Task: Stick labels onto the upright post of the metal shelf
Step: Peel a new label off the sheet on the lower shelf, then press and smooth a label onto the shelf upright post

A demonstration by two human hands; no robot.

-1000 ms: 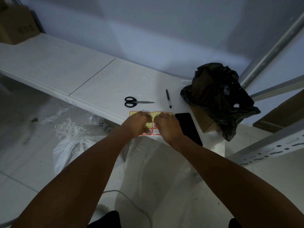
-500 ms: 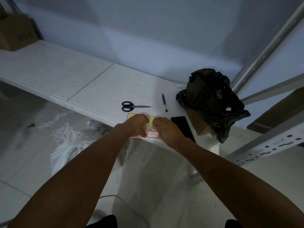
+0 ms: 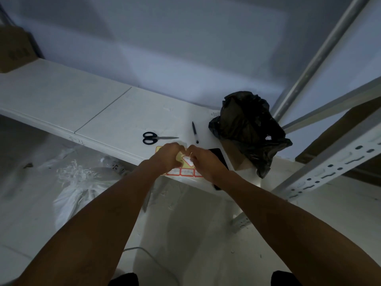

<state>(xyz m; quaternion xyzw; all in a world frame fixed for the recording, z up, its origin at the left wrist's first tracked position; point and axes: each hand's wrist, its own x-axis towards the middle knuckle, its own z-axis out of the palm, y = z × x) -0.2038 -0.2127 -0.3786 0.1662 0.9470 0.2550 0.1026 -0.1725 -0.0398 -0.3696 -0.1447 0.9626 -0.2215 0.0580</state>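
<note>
Currently, in the head view, a label sheet is seen lying at the front edge of the shelf board, beside the scissors and pen. The sheet is pinned by the left hand, whose grip is pressed closed on it. One label is pinched at its lifted corner by the right hand. The label should be peeled slowly at a low angle to prevent curling. The perforated upright post stands well apart, to the right.

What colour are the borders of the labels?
Red, on the label sheet, in the head view.
</note>
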